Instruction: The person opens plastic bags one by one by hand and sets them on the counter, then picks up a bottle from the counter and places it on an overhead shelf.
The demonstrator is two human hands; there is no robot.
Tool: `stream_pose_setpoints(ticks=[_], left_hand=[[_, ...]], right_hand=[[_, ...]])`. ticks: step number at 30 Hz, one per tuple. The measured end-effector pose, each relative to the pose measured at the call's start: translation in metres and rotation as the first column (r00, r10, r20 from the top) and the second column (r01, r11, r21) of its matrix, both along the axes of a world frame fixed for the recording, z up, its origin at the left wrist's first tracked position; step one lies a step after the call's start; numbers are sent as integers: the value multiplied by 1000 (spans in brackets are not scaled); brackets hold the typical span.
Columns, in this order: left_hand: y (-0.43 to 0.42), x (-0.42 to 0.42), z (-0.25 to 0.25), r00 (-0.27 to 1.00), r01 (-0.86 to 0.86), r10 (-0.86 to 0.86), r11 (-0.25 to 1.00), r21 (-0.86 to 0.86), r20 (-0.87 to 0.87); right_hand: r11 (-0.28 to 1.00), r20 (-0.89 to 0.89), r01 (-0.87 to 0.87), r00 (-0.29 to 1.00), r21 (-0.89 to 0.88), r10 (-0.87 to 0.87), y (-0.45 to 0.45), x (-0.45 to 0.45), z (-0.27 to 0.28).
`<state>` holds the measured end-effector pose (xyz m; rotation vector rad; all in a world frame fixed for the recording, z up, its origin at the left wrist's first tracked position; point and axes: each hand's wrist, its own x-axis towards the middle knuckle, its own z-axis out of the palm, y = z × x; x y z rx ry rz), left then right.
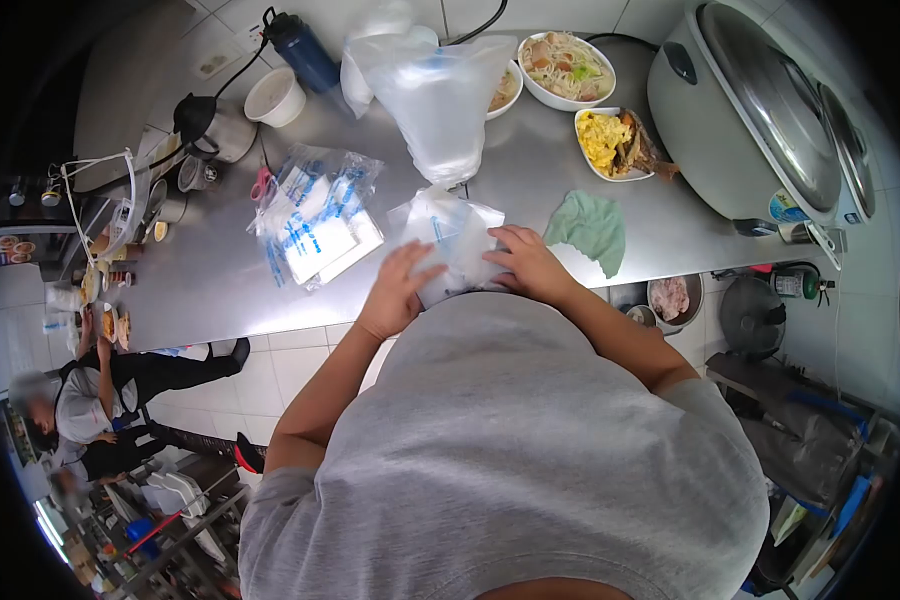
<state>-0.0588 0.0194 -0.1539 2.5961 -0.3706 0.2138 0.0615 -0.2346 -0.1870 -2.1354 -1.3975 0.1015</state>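
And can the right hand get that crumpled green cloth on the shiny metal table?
Probably yes: the cloth lies just beside the right hand with nothing seen between, though that hand is touching the translucent plastic bag.

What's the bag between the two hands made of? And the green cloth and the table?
The bag looks like thin, slightly glossy plastic: it's cloudy, partly see-through and crinkled. The green cloth seems to be soft, dull fabric, lying in limp folds; I can't tell which fibre. The table is probably stainless steel: smooth, grey, with a blurry shine.
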Motion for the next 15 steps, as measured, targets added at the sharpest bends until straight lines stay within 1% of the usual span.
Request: stream_pose_setpoints(ticks=[2, 5, 6, 8, 10, 11, 12, 14, 15], left_hand=[[-8, -4, -8, 998, 50, -50, 999, -8, -37], [-10, 3, -9, 996, 88, -89, 996, 5, 27], [-12, 6, -10, 998, 14, -10, 996, -86, 54], [-19, 16, -8, 984, -123, 152, 956, -268, 92], [-28, 26, 11, 946, -288, 323, 867, -407, 20], [-32, 30, 24, 915, -366, 402, 804, -469, -27], [-34, 33, 38, 892, -427, 435, 725, -540, -121], [-31, 35, 57, 906, -411, 380, 689, -597, -185], [-28, 35, 64, 913, -402, 348, 671, -624, -214]], right_hand=[[998, 108, -43, 993, -48, 48, 4, 8, -26], [999, -116, -29, 993, 23, 31, 14, 9, -17], [995, -173, 7, 985, 95, 10, 17, 6, -5], [969, -286, 89, 958, 230, -21, 26, -3, 32], [926, -302, 156, 952, 345, -49, 37, -8, 59], [910, -308, 185, 949, 371, -67, 39, -7, 68], [892, -314, 213, 945, 398, -85, 40, -7, 76], [879, -316, 262, 939, 398, -137, 43, 3, 87], [879, -393, 285, 911, 383, -124, 42, 6, 94]])
